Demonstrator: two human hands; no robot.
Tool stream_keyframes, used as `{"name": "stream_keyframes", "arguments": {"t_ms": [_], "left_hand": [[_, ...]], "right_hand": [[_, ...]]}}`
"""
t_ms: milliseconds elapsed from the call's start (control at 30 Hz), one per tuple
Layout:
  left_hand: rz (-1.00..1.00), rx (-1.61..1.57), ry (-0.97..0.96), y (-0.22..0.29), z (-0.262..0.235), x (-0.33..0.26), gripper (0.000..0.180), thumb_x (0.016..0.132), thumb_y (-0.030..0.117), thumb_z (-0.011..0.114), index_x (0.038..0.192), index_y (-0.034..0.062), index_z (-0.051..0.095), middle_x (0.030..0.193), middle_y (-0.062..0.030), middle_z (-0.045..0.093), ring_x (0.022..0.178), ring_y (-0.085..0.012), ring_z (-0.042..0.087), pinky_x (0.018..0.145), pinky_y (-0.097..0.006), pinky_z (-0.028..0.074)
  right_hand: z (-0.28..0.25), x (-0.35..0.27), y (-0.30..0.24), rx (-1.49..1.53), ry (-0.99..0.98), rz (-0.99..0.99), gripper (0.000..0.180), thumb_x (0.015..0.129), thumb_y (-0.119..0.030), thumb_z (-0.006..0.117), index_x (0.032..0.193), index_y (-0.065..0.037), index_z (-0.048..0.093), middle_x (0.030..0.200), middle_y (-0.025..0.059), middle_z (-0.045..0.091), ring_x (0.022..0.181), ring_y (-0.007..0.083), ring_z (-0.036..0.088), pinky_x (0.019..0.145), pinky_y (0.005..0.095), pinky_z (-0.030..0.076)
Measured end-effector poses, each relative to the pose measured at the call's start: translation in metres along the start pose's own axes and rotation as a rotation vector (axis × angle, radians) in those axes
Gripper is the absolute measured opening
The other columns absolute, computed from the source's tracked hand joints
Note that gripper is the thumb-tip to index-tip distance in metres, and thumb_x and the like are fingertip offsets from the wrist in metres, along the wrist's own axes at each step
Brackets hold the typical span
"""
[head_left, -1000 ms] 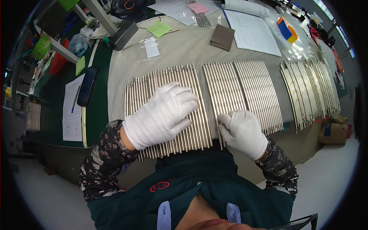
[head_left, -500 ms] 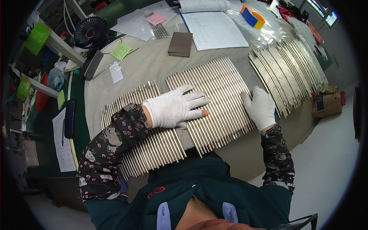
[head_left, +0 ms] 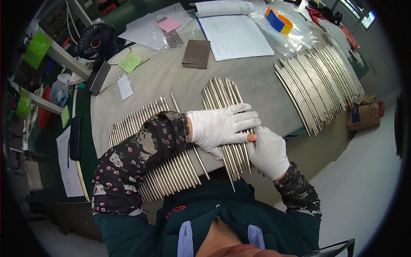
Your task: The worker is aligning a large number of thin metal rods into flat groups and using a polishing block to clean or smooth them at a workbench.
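A bunch of thin silvery metal rods [head_left: 218, 92] lies crowded together in front of me on the table. My left hand [head_left: 220, 125], in a white glove with one bare fingertip, lies across the top of this bunch, its fingers stretched out and slightly apart. Against the bunch's right side presses my right hand [head_left: 269, 154], also white-gloved, with curled fingers; the rods' edge under it is partly hidden. Beneath my left forearm a second row of rods [head_left: 171, 171] is spread side by side. One single rod [head_left: 200, 162] lies apart between that row and the bunch.
A large layer of rods [head_left: 321, 88] covers the table's right end. Toward the back are a brown block [head_left: 197, 54], a clipboard with papers [head_left: 235, 36], a blue-and-yellow tape ring [head_left: 279, 20] and bagged rods [head_left: 173, 37]. A small black fan [head_left: 96, 40] stands at left.
The wide middle row of rods has been squeezed leftward into a narrow, piled bunch. My right hand moved left and toward me, up against my left hand, which shifted slightly right.
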State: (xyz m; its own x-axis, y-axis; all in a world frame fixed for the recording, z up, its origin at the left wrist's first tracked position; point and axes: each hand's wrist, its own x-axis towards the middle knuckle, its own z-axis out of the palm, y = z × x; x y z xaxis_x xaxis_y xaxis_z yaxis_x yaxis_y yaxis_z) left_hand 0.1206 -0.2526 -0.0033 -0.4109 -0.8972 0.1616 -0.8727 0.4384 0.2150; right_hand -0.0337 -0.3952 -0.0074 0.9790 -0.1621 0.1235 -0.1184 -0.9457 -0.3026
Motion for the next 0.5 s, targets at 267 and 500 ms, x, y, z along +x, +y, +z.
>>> {"name": "stream_keyframes", "arguments": {"t_ms": [267, 500], "left_hand": [[-0.102, 0.067, -0.172, 0.005, -0.004, 0.017, 0.105, 0.054, 0.058, 0.076, 0.137, 0.0059, 0.037, 0.110, -0.0163, 0.048, 0.109, -0.0333, 0.045, 0.108, -0.052, 0.022], [-0.018, 0.120, -0.140, 0.005, -0.002, 0.022, 0.102, 0.052, 0.058, 0.075, 0.133, 0.0064, 0.042, 0.104, -0.0131, 0.048, 0.103, -0.0296, 0.048, 0.102, -0.044, 0.031]], "right_hand": [[-0.011, -0.028, 0.050, 0.570, -0.747, 0.379, 0.045, 0.090, -0.040, 0.054, 0.101, 0.004, 0.061, 0.079, 0.0172, 0.067, 0.062, 0.0239, 0.066, 0.055, 0.0329, 0.051], [0.035, -0.029, 0.041, 2.060, -1.093, 0.249, 0.067, 0.089, -0.042, 0.052, 0.132, 0.006, 0.036, 0.124, 0.0291, 0.050, 0.110, 0.0409, 0.056, 0.075, 0.0465, 0.056]]}}
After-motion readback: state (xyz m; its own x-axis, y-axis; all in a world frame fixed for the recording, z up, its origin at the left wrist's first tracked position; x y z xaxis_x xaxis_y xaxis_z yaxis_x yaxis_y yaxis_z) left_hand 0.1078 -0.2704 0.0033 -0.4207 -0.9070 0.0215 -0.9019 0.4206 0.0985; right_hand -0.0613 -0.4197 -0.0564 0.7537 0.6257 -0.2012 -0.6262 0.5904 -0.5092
